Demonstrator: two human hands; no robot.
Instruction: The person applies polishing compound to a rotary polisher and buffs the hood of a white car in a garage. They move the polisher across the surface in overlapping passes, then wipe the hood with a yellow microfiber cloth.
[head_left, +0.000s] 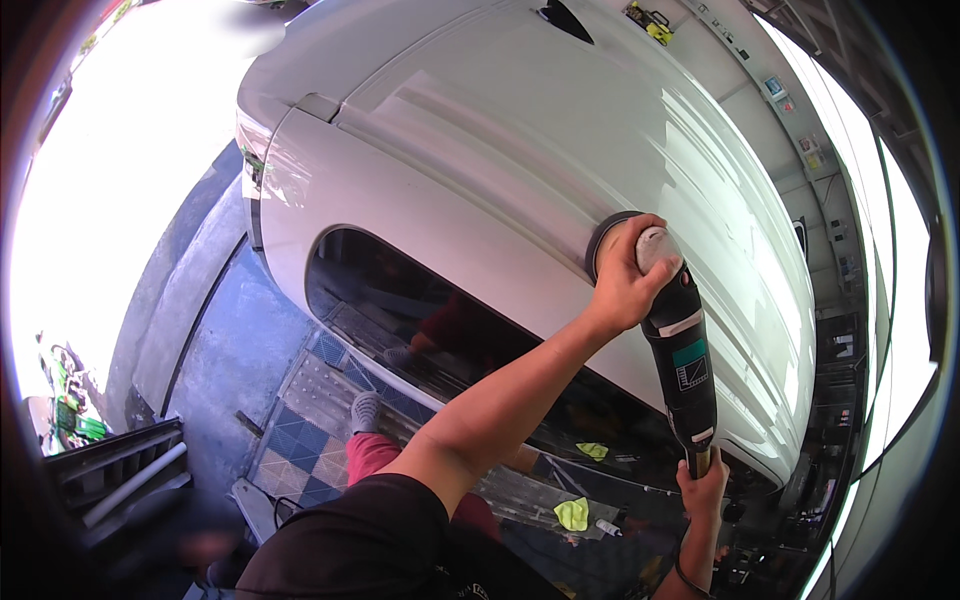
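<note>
A black rotary polisher (683,350) with a grey head and a teal label lies against the white car body (520,150). Its dark round pad (603,236) is pressed flat on the panel, just above the dark window (400,300). My left hand (622,283) is shut over the polisher's head, with the arm reaching up from the lower left. My right hand (704,488) grips the rear end of the handle near the lower right, where a cord leaves the tool.
Below me are a checkered floor plate (300,440), my grey shoe (365,408) and red trouser leg. A yellow-green cloth (572,513) lies low beside the car. Grey metal steps (120,465) stand at the lower left. Wall shelves run along the right.
</note>
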